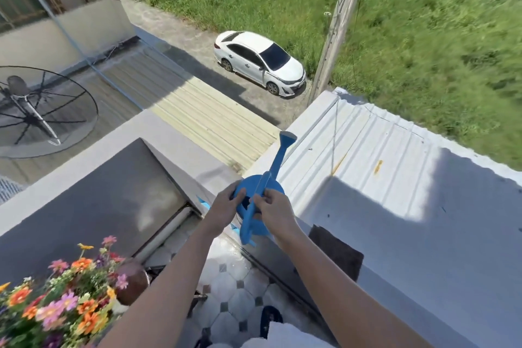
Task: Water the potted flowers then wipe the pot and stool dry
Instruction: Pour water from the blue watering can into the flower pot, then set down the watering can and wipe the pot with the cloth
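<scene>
Gripping the blue watering can (255,206), left hand (224,207) on its rim and right hand (272,210) closed around the handle, the person likely finds rigid plastic, heavy if full

**Obscured and Cut-Off Items**

Relative to the blue watering can (255,206): its base and lower body are covered by both hands, so its seating on the ledge cannot be confirmed. Below and left of it, the flowers (56,302) run off the frame's left and bottom edges, hiding their pot. Far left, the satellite dish (42,110) is cropped. Upper-right grass is motion-blurred.
</scene>
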The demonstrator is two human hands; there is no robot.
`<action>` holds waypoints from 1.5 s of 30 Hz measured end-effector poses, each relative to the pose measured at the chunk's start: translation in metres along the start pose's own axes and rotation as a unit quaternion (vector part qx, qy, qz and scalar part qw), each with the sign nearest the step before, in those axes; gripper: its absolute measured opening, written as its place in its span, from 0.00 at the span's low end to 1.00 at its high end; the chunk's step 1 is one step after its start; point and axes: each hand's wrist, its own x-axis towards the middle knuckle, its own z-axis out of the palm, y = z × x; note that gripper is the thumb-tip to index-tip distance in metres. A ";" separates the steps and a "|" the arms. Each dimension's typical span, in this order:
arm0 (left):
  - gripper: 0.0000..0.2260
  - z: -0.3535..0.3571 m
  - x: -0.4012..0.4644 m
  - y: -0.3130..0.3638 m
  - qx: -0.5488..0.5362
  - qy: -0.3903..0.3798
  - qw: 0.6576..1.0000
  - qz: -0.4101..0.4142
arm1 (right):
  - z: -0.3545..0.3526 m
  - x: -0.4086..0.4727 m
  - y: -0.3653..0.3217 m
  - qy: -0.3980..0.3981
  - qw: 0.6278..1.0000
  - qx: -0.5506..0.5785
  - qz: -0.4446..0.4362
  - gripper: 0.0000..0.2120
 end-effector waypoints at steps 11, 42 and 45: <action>0.14 0.031 -0.016 0.075 0.168 0.200 0.954 0.150 | -0.059 -0.014 0.019 0.196 0.978 -0.006 -0.066 0.05; 0.09 0.080 -0.123 0.015 0.003 -0.133 0.990 -0.051 | -0.109 -0.070 0.126 0.074 0.996 0.040 0.007 0.15; 0.17 0.034 -0.160 0.028 -0.188 -0.105 0.974 -0.075 | -0.066 -0.078 0.114 -0.109 0.986 0.128 0.024 0.23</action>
